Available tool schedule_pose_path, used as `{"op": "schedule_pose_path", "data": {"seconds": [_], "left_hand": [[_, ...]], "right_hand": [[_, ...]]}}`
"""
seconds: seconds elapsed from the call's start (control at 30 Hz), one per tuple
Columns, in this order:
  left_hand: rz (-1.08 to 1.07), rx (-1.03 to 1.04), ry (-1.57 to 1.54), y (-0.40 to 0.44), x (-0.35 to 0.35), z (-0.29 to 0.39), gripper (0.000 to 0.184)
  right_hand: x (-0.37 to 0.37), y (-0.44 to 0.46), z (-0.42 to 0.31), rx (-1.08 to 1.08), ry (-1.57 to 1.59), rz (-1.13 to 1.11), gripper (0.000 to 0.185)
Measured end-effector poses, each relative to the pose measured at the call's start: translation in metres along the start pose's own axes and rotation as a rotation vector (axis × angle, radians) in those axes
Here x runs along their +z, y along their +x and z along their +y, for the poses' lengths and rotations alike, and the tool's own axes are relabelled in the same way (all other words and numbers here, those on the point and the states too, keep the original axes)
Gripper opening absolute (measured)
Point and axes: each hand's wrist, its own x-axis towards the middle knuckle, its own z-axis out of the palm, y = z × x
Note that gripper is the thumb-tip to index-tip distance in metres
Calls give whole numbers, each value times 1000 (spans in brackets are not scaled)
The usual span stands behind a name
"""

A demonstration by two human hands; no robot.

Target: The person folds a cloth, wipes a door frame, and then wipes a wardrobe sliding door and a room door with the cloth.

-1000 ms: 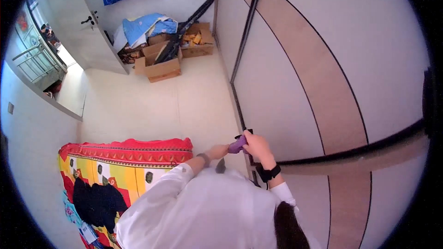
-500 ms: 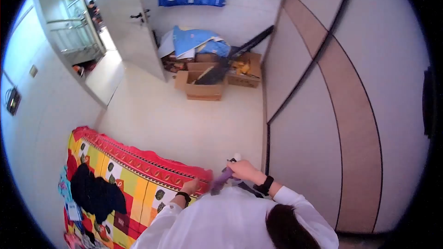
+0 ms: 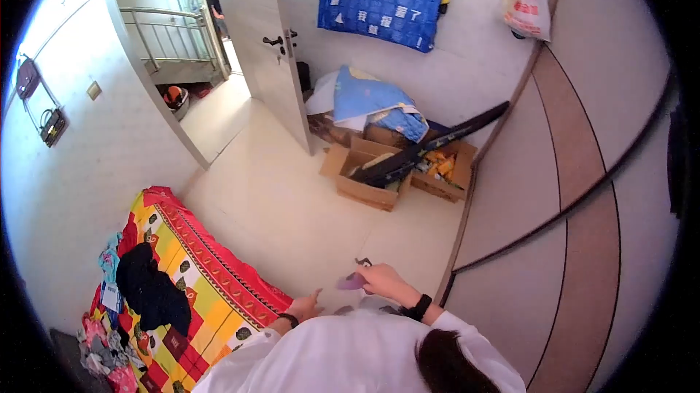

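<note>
My right hand [image 3: 384, 281] is closed on a purple thing [image 3: 352, 281], held low in front of my body. A small dark piece [image 3: 362, 262], shaped like a hook, sticks out just above the fingers. Whether it belongs to the purple thing I cannot tell. My left hand [image 3: 306, 306] is apart from it, near the corner of the bed, with a finger stretched out and nothing seen in it. Beneath and beside that hand lies the bed's bright patterned sheet [image 3: 219, 276] with a red border.
Dark clothing [image 3: 151, 289] and a crumpled clothes pile [image 3: 109, 349] lie on the bed. Cardboard boxes [image 3: 364, 192] stand by the far wall, a long black bag [image 3: 430, 149] across them. A blue bag [image 3: 379, 6] hangs above. Sliding wardrobe doors [image 3: 510, 283] line the right; a door [image 3: 259, 50] stands open.
My view has swung left and tilted up, so the room sits lower and farther right. My left hand has come away from the purple thing, which stays in my right hand.
</note>
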Motion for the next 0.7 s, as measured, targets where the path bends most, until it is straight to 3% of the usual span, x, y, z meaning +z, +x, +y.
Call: {"op": "schedule_pose_path", "data": {"seconds": [0.1, 0.2, 0.3, 0.4, 0.53, 0.57, 0.7], "left_hand": [[322, 271, -134, 76, -27, 9, 60], [371, 206, -192, 87, -91, 71, 47], [450, 220, -237, 88, -114, 86, 38], [372, 93, -93, 72, -136, 78, 39], [317, 27, -254, 66, -162, 43, 47], [283, 26, -383, 72, -167, 29, 48], [135, 144, -335, 107, -236, -9, 40]], "right_hand": [[-23, 29, 28, -63, 7, 40, 29], [-27, 60, 45, -95, 17, 39, 27], [-24, 98, 52, -163, 80, -2, 25], [-21, 138, 54, -242, 105, -18, 23], [-24, 188, 50, -325, 113, -97, 28], [-24, 202, 50, -358, 120, -96, 32], [-35, 263, 49, -346, 178, 39, 32]]}}
